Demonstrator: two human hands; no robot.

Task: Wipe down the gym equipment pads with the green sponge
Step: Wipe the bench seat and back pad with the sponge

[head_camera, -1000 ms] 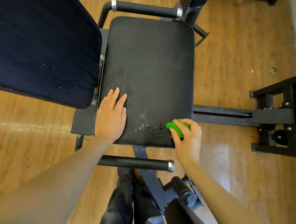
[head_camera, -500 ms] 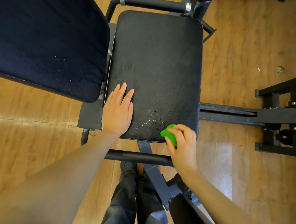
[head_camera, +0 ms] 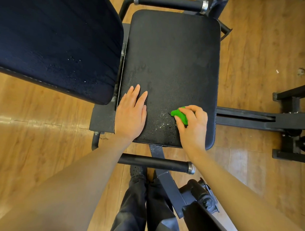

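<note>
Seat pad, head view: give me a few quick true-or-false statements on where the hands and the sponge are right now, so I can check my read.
1. The right hand grips the green sponge. True.
2. The left hand lies flat on the seat pad with straight fingers. True.
3. The sponge sits on the back pad. False: it is on the seat pad, near its front right part.
4. Wet droplets show on the seat pad just left of the sponge. True.
5. The left hand is wrapped round the front handle bar. False: that bar is untouched, and the hand rests on the seat pad.
</note>
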